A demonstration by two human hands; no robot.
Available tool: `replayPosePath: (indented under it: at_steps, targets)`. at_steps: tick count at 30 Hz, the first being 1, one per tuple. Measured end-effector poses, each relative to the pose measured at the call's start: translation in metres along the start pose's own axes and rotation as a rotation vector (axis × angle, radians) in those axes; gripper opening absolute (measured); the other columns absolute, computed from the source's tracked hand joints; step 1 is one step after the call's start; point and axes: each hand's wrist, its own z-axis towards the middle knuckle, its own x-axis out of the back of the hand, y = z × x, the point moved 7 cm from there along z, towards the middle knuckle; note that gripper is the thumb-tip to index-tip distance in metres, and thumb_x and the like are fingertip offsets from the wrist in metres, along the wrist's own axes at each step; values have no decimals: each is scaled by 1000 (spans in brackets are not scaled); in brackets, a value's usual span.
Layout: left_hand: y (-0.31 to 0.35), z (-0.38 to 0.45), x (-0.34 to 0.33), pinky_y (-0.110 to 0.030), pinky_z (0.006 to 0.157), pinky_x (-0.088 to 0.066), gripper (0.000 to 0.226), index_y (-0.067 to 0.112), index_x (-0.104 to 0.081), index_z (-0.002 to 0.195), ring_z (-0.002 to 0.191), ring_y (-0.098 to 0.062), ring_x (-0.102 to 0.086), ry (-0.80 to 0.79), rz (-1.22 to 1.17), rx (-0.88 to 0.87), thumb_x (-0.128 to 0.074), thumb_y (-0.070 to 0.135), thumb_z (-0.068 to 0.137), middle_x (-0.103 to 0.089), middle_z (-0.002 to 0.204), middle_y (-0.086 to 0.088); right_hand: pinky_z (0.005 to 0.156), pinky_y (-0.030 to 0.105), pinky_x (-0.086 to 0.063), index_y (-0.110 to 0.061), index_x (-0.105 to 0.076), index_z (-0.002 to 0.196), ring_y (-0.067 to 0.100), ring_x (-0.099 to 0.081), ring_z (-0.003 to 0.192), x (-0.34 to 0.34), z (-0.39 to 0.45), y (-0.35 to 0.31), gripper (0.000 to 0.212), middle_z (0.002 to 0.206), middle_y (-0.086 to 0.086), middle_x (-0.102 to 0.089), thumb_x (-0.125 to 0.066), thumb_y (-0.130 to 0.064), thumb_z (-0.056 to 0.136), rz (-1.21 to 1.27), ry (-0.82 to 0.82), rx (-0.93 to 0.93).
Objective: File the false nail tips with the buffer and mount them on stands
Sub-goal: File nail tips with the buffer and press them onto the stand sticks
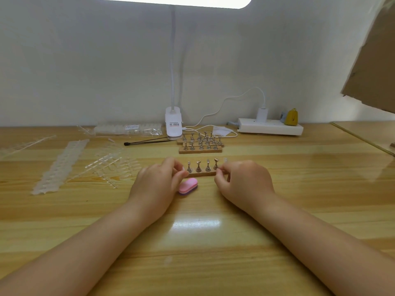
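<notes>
Left hand (159, 180) pinches the stand strip's (203, 173) left end; right hand (241, 180) pinches its right end, where a clear nail tip (224, 160) seems mounted. Pink buffer (188, 186) lies at six o'clock. Tips look feather-light, springy, slippery: hold their edges.

Both bare forearms reach forward from the lower corners and converge toward the centre. Left hand (157, 181): knuckles up, fingers curled inward, fingertips (181, 173) drawn together beside the thumb. Right hand (243, 182): back up, fingers bent, thumb and forefinger tips meeting in a pinch.
</notes>
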Motion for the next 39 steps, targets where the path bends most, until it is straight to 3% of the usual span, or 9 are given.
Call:
replayPosePath:
  at_steps: [5, 9, 15, 22, 30, 34, 39]
  targets:
    - [-1, 0, 0, -31, 81, -36, 4, 32, -51, 94, 89, -12, -55, -19, -70, -13, -51, 36, 95, -61, 85, 19, 53, 26, -36, -26, -67, 107, 20, -61, 82, -10, 4, 4, 30, 91, -5, -70, -42, -35, 93, -18, -44, -32]
    - [3, -2, 1, -26, 75, -28, 7, 30, -55, 94, 83, -9, -51, 15, -69, -60, -53, 37, 94, -50, 74, 25, 50, 24, -35, -25, -70, 102, 20, -61, 77, -12, 7, 9, 31, 86, -5, -70, -41, -36, 95, -19, -18, -53]
    - [3, -3, 7, -27, 75, -29, 22, 28, -57, 99, 85, -14, -58, 97, -49, -84, -46, 45, 93, -68, 86, 12, 45, 24, -28, -24, -71, 92, 18, -54, 65, -7, 7, 11, 32, 75, -4, -67, -44, -39, 96, -41, 33, -56]
    - [3, -3, 6, -27, 79, -30, 28, 27, -57, 101, 83, -12, -60, 107, -41, -100, -43, 50, 91, -69, 84, 13, 44, 25, -21, -25, -66, 101, 21, -63, 80, -8, 10, 5, 37, 87, -3, -67, -34, -43, 101, -198, -10, -19]
    - [4, -4, 7, -26, 78, -28, 25, 27, -58, 99, 80, -12, -59, 121, -29, -103, -46, 48, 91, -67, 81, 15, 57, 27, -38, -27, -70, 101, 21, -63, 85, -5, 10, 8, 28, 91, -3, -70, -45, -40, 97, -46, -3, -36]
    - [10, -6, 14, -27, 76, -28, 23, 24, -59, 98, 72, -11, -55, 193, -29, -141, -47, 42, 93, -62, 75, 17, 53, 27, -35, -22, -69, 91, 21, -60, 73, 6, 3, 6, 19, 78, -3, -67, -55, -34, 92, 78, 120, -23]
    - [14, -4, 6, -20, 77, -23, 18, 25, -55, 104, 73, 5, -51, 86, -59, -187, -44, 36, 97, -65, 76, 17, 51, 28, -40, -21, -62, 83, 13, -53, 61, 9, -2, 1, 10, 66, -8, -59, -59, -28, 90, 281, 138, 14]
